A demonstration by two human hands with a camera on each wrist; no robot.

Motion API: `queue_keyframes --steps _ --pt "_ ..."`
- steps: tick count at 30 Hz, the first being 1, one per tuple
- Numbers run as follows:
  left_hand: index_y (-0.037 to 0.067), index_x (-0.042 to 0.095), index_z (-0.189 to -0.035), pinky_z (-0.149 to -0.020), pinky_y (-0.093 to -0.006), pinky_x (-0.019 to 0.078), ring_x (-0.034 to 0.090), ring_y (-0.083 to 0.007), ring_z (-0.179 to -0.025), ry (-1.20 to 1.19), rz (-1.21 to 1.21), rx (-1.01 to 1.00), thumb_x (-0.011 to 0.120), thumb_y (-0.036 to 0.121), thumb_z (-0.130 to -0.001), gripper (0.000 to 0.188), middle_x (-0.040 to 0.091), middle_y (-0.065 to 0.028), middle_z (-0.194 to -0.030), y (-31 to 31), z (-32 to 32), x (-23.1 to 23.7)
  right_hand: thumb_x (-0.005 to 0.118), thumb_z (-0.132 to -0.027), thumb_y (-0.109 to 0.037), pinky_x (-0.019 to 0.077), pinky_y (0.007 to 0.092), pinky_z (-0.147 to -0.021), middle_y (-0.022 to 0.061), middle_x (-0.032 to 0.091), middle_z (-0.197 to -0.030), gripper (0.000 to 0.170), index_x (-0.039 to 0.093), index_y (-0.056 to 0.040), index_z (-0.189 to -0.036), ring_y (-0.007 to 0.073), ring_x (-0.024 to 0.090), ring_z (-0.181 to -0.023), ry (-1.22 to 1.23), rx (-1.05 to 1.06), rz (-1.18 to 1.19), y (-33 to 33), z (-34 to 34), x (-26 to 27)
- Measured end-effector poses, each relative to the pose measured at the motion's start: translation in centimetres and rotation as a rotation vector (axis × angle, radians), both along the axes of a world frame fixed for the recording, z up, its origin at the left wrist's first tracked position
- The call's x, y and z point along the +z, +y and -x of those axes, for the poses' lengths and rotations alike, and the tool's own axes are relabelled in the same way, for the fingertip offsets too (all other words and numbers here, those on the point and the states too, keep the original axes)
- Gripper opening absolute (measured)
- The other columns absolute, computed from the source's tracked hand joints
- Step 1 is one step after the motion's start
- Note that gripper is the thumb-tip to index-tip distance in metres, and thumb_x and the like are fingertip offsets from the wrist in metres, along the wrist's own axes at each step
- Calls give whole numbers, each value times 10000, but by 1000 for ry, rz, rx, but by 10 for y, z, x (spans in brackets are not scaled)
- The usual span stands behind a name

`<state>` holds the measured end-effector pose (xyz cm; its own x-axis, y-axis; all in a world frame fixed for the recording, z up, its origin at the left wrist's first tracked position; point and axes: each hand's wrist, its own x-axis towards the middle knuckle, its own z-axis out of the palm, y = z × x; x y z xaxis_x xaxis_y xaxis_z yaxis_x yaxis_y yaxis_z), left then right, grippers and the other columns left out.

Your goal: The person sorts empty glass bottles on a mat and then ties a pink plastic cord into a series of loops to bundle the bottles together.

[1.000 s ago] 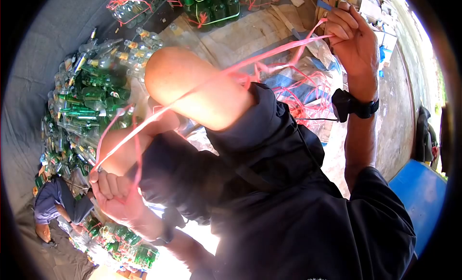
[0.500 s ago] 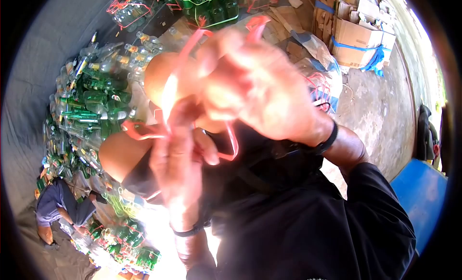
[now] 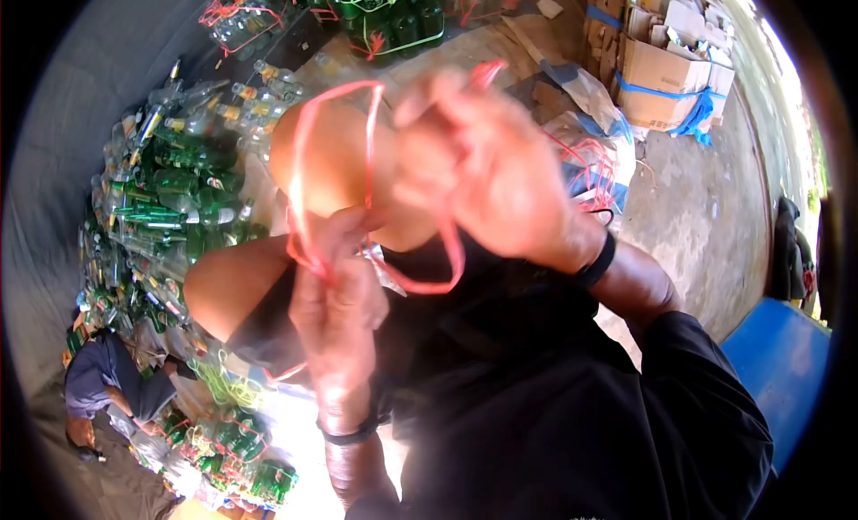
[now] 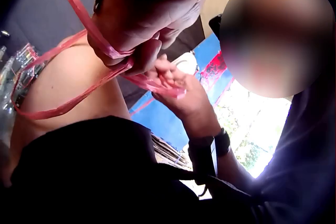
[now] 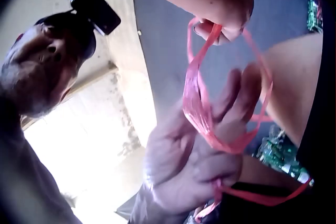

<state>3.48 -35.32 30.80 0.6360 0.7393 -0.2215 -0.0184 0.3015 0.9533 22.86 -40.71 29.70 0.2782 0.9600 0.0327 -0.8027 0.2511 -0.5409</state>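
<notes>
Pink plastic twine (image 3: pixel 429 286) runs in loose loops between both hands, above the person's bare knees. My left hand (image 3: pixel 340 297) pinches it; in the right wrist view the left hand (image 5: pixel 194 155) has a strand across its extended fingers and another caught at its curled fingers. My right hand (image 3: pixel 500 180), blurred in the head view, is raised just to the right. In the right wrist view the right hand (image 5: pixel 226 6) grips the twine (image 5: pixel 195 98) with curled fingers. The left wrist view shows a twine loop hanging from the left hand (image 4: pixel 152 14).
A heap of green and clear glass bottles (image 3: pixel 174 180) lies at left. Twine-tied bottle bundles (image 3: pixel 398 20) stand at the back. Tangled pink twine (image 3: pixel 594 167) lies beyond my right wrist, near a cardboard box (image 3: pixel 661 87). Another person (image 3: pixel 103 377) crouches at lower left, beside more bottles.
The hands were wide apart with the twine stretched between them. They came together over the knees, and the twine now hangs in wider open loops between them.
</notes>
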Motion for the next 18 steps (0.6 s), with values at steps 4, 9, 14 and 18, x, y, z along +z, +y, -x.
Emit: queue_keyframes --steps 4,9,14,18 --pt "-20 560 -1209 -504 -207 298 391 -29 -580 129 -37 -215 617 295 -1041 361 559 35 -776 -20 -9 1 491 -1075 -287 457 298 -650 -1 432 -676 296 575 -27 -961 106 440 -624 -19 -54 65 9 39 17" --pt "-3 598 -950 -494 -238 229 305 -35 -543 110 14 -100 588 272 -1058 295 364 68 -647 -11 14 -10 516 -1066 -315 379 312 -600 -60 353 -652 272 620 -81 -976 84 380 -590 210 59 86 11 3 -1" --pt "28 589 -924 -465 -238 215 280 -44 -491 41 -5 245 577 275 -1061 282 329 68 -608 14 64 -13 498 -1082 -260 352 247 -589 -64 382 -670 246 602 -48 -1013 75 375 -590 299 -27 100 -6 -72 -36" --pt "63 568 -974 -485 -241 228 245 -46 -509 -169 162 566 493 272 -1096 253 268 77 -601 35 88 4 499 -1075 -248 360 258 -599 -56 407 -694 232 599 -43 -1033 93 391 -586 206 -162 111 -24 -121 -70"
